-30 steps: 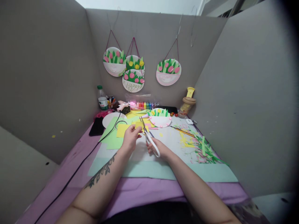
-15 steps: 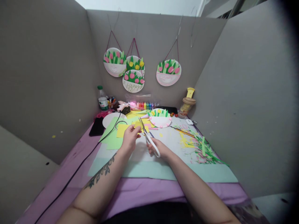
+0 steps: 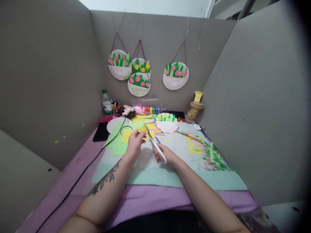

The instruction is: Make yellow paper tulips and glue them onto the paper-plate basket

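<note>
My left hand (image 3: 134, 143) pinches a small piece of yellow paper (image 3: 145, 130) above the table. My right hand (image 3: 166, 154) grips white-handled scissors (image 3: 154, 144), whose blades point up and away into the yellow paper. Just beyond the blades lies a paper plate craft (image 3: 166, 123) with green leaves and pink and yellow flowers. Under my hands lie sheets of white, yellow and green paper (image 3: 116, 142).
Green, pink and yellow paper scraps (image 3: 209, 153) are heaped at the right. At the back stand a water bottle (image 3: 106, 103), a glue gun (image 3: 128, 111), paint pots (image 3: 150, 110) and a yellow-topped jar (image 3: 195, 107). A black cable (image 3: 80, 177) runs along the left. Three plate crafts (image 3: 139, 76) hang on the wall.
The scissors' tips have shifted slightly left and up into the yellow paper. My hands have hardly moved.
</note>
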`<state>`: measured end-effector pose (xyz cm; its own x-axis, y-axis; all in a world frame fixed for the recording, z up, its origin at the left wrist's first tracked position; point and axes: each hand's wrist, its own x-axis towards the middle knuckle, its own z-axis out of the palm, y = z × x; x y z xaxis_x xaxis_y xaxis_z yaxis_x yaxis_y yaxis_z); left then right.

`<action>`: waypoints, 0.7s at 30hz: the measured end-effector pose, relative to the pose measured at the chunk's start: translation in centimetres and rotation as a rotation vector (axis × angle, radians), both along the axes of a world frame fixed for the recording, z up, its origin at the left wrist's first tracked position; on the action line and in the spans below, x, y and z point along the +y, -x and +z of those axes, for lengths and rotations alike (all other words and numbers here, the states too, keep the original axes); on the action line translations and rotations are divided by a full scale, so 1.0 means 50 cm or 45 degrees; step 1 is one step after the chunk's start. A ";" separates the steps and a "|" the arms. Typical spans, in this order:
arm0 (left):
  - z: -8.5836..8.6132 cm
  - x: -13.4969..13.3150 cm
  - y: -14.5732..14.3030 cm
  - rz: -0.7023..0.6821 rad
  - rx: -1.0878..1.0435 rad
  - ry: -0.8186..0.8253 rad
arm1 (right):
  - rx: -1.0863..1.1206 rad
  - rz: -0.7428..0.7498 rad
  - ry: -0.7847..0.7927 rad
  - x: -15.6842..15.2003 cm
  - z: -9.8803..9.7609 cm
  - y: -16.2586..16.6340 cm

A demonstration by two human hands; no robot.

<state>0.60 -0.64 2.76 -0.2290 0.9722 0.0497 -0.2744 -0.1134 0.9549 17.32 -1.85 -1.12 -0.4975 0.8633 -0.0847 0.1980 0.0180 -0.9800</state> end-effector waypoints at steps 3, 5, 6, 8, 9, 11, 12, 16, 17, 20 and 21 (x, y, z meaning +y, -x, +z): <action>0.000 0.000 0.001 0.006 0.012 -0.011 | -0.014 -0.001 0.002 0.002 -0.004 -0.001; 0.000 0.000 0.001 0.008 0.025 -0.020 | -0.010 -0.001 0.004 0.003 -0.006 -0.001; 0.000 0.000 0.001 0.008 0.034 -0.027 | -0.004 0.001 0.005 0.004 -0.007 -0.001; 0.000 0.000 0.001 0.008 0.059 -0.043 | 0.014 0.004 -0.001 0.004 -0.008 -0.001; 0.001 0.000 0.001 0.008 0.074 -0.050 | 0.025 0.005 -0.006 0.004 -0.008 -0.001; 0.003 -0.001 0.001 0.005 0.103 -0.060 | 0.042 0.007 -0.013 0.004 -0.008 0.000; 0.004 -0.002 0.001 0.003 0.116 -0.062 | 0.045 0.003 -0.012 0.004 -0.007 0.000; 0.006 -0.003 0.000 0.005 0.140 -0.069 | 0.040 -0.008 -0.011 0.000 -0.003 0.001; 0.006 -0.003 0.000 0.007 0.142 -0.070 | 0.044 -0.005 -0.018 0.000 -0.001 0.002; 0.004 -0.002 0.000 0.013 0.143 -0.075 | 0.052 0.009 -0.032 -0.001 0.000 0.001; 0.004 -0.002 0.000 0.015 0.145 -0.077 | 0.050 0.010 -0.030 0.000 0.000 0.001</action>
<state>0.58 -0.75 2.95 -0.2302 0.9638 0.1348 -0.1632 -0.1748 0.9710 17.26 -1.85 -1.11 -0.5069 0.8608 -0.0450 0.1593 0.0423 -0.9863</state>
